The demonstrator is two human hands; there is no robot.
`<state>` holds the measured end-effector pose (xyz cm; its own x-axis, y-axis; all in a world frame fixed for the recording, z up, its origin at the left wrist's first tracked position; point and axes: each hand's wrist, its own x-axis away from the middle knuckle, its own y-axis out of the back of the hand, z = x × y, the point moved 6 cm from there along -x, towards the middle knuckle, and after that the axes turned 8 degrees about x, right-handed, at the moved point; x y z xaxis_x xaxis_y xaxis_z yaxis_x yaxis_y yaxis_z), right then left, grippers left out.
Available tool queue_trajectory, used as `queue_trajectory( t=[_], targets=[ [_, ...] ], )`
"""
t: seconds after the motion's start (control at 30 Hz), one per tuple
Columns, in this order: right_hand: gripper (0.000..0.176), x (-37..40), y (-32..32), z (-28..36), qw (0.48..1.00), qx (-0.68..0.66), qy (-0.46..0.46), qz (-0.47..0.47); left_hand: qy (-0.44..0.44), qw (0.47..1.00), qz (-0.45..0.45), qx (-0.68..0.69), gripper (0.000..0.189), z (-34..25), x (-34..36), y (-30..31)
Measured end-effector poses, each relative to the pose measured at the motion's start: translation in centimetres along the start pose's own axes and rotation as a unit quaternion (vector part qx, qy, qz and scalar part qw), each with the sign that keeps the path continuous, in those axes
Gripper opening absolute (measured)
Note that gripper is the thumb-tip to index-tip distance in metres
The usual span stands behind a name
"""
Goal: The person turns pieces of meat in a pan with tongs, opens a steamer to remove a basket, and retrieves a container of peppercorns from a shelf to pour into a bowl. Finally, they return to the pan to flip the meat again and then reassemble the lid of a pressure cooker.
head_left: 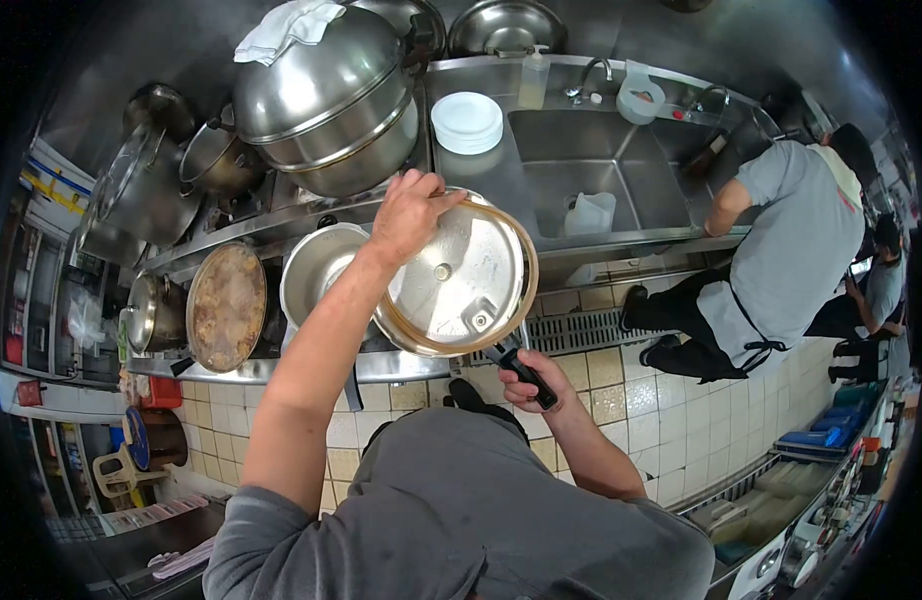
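Observation:
A pressure cooker lid (441,300) is held up in front of me, its underside with a brown rubber gasket ring (533,262) turned toward my view. My left hand (409,218) is closed at the lid's upper left edge, fingers on the rim by the gasket. The fingers of my right hand (537,384) wrap around the lid's black handle (528,380). Just left of the lid, partly behind my left forearm, stands an open pressure cooker pot (306,268) on the stove counter. What lies inside that pot is mostly hidden.
Left of the pot sits a wide pan of brown food (227,305), beside a lidded pot (153,312). A large domed steamer (326,90) stands behind. Stacked white plates (467,122) rest near the sink (571,150). A co-worker (796,225) leans over the sink at right.

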<state>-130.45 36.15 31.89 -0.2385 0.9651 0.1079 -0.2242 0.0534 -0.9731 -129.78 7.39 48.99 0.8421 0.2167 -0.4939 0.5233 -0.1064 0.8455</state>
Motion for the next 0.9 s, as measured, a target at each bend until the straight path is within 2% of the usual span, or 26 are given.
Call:
queue_trajectory(
  t=[0.13, 0.2, 0.23, 0.3, 0.43, 0.53, 0.63, 0.7, 0.8, 0.9],
  targets=[
    [0.036, 0.1, -0.1, 0.0, 1.0, 0.017, -0.005, -0.02, -0.013, 1.0, 0.0, 0.027, 0.038, 0.4, 0.3, -0.4],
    [0.036, 0.2, -0.6, 0.0, 0.999, 0.015, 0.0, -0.037, -0.025, 0.995, -0.068, 0.065, 0.035, 1.2, 0.6, 0.1],
    [0.036, 0.3, -0.8, 0.1, 0.998, 0.013, 0.004, -0.054, -0.026, 0.995, -0.067, 0.066, 0.035, 1.2, 0.7, 0.1],
    [0.036, 0.3, -1.5, 0.1, 0.998, 0.016, 0.009, -0.063, 0.025, 0.988, -0.111, 0.105, 0.039, 2.0, 0.9, 0.3],
    [0.036, 0.4, -1.1, -0.1, 0.998, 0.041, 0.002, -0.049, -0.003, 0.993, -0.094, 0.074, 0.036, 1.0, 0.4, -0.3],
    [0.037, 0.4, -0.7, -0.3, 0.998, 0.038, 0.001, -0.054, 0.004, 0.989, -0.119, 0.089, 0.029, 0.2, -0.5, -0.6],
    [0.037, 0.4, -1.0, -0.5, 0.999, 0.03, -0.015, -0.037, -0.023, 0.99, -0.099, 0.1, 0.022, -0.7, -1.0, -1.3],
    [0.038, 0.3, -0.8, -0.8, 0.999, 0.011, -0.011, -0.031, -0.014, 0.997, -0.056, 0.056, 0.019, -0.9, -0.9, -2.1],
    [0.037, 0.4, -0.7, -0.8, 1.0, -0.006, -0.006, -0.023, -0.027, 0.993, -0.098, 0.062, 0.012, -1.4, -0.4, -1.6],
    [0.038, 0.6, -0.2, -1.1, 1.0, -0.006, -0.006, -0.024, -0.034, 0.994, -0.089, 0.057, 0.009, -1.6, -0.2, -1.6]
  ],
)
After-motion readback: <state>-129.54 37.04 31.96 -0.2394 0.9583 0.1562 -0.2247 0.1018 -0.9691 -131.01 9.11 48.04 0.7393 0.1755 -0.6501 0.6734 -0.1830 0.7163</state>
